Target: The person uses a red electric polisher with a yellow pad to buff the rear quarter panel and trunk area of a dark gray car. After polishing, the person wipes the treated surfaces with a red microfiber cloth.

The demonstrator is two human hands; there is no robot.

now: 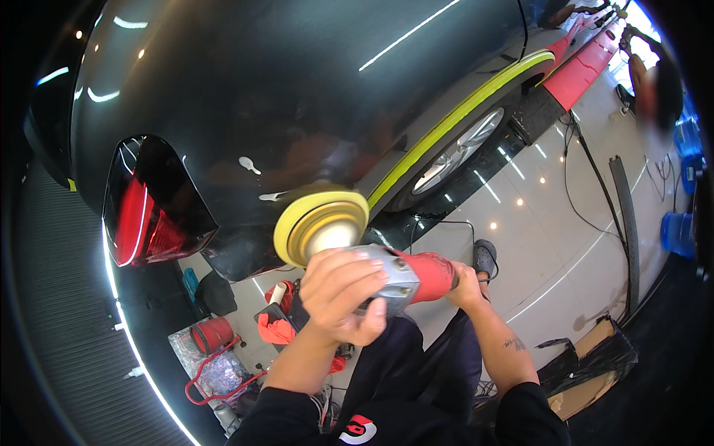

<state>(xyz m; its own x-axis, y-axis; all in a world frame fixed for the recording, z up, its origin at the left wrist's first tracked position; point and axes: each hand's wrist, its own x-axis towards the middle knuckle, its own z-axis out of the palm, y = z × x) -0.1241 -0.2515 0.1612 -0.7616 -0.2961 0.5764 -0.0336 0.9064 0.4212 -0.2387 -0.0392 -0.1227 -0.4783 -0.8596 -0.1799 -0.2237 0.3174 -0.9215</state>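
Observation:
My left hand point(346, 295) wraps over the grey metal head of a red rotary polisher point(429, 277). At the rear end of its body, my right hand point(464, 287) grips the handle, partly hidden by the tool. The polisher's round yellow pad point(290, 234) faces the glossy black rear quarter panel point(240, 100) of a car and appears to touch it. Two whitish blobs of compound point(249, 165) lie on the paint just above the pad. Yellow-green masking tape point(446, 125) follows the wheel arch. Left of the pad is the red and black tail light point(146, 223).
A silver alloy wheel point(460, 150) sits under the arch. Black cables point(594, 167) and a dark strip point(626, 223) lie on the tiled floor. Torn cardboard point(591, 368) is behind on the right, a red-framed stool point(223, 390) at lower left. Another person point(661, 83) is at upper right, near blue water jugs point(678, 234).

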